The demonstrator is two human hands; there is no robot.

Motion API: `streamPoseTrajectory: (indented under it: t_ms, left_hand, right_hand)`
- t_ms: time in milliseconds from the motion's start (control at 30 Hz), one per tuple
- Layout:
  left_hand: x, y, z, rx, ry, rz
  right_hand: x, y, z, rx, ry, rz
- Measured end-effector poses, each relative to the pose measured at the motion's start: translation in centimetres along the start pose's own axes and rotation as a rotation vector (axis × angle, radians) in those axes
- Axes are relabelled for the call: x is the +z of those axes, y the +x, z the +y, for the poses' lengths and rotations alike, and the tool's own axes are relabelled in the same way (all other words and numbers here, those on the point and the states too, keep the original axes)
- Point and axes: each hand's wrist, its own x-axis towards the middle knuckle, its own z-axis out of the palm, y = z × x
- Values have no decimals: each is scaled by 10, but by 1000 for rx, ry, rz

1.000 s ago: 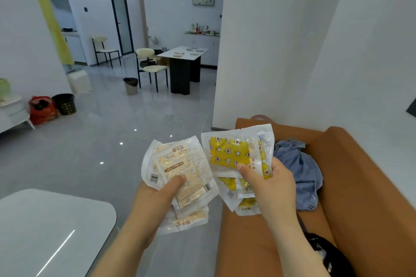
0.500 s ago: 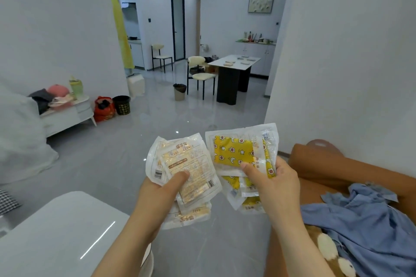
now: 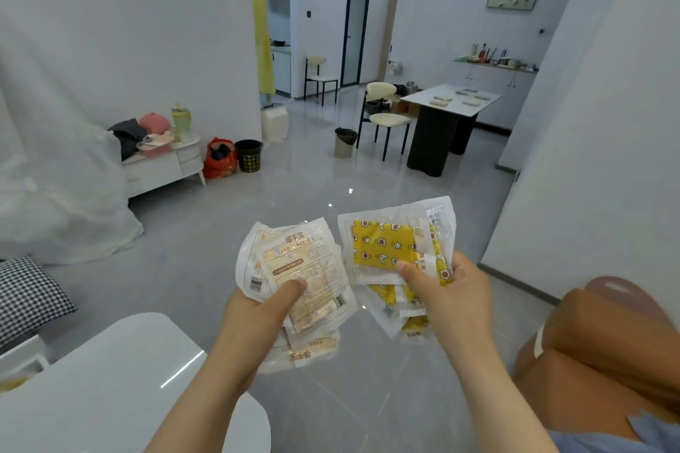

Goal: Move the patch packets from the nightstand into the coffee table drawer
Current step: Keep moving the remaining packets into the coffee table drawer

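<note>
My left hand grips a fanned stack of pale orange-printed patch packets, thumb pressed on the top one. My right hand pinches a second stack of yellow star-patterned patch packets in clear wrappers. Both stacks are held up at chest height over the grey floor. The glossy white coffee table lies at the lower left, below my left forearm; no drawer of it shows.
An orange sofa arm with blue cloth is at the lower right. A white cabinet with clutter stands left by a white-draped shape. A dining table, chairs and bins stand further back. A checked cushion lies at the left edge.
The view has swung left: the sofa slid toward the right edge, and the coffee table and white cabinet came further into view. Both hands keep the same grip on the packets.
</note>
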Motion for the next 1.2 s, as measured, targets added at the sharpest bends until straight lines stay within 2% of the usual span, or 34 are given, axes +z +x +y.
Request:
streamPoseTrajectory:
  t_ms: [300,633,1000,1200]
  left_hand:
    - [-37,142,19,-5,-25,21]
    - [-35,266,10,-34,-42,132]
    - [-1,405,8,-90,13,337]
    - [-12,445,-7,-184,20,485]
  right_hand:
    - [98,109,-3,9,-45,-41]
    - [176,229,27,40,-74,-144]
    - [244,405,59,3,-169,-369]
    - [298,457,82,-6,-255,-556]
